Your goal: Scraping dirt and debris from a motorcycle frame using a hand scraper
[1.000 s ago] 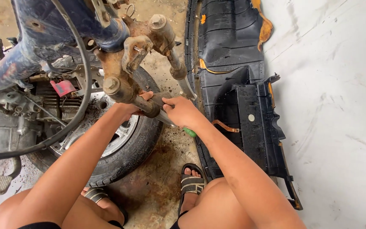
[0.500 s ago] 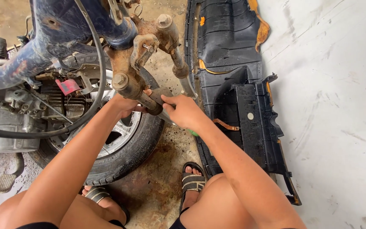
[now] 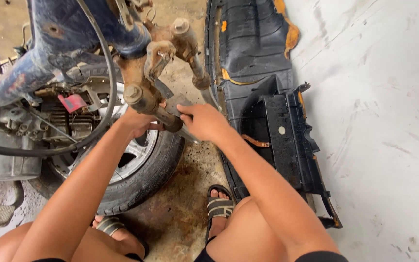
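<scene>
Looking down from your head, you see both hands meeting at the rusty fork leg [image 3: 144,99] at centre frame, above the front wheel [image 3: 136,165]. Compared with half a second ago, the hands sit slightly higher and the view has shifted a little. Your left hand [image 3: 139,121] curls its fingers around the leg's lower end. Your right hand [image 3: 204,121] wraps closed around a metal tool [image 3: 175,104] beside it. The leg's long axis slants from upper left to lower right. A black plastic fairing [image 3: 277,131] lies right of centre.
</scene>
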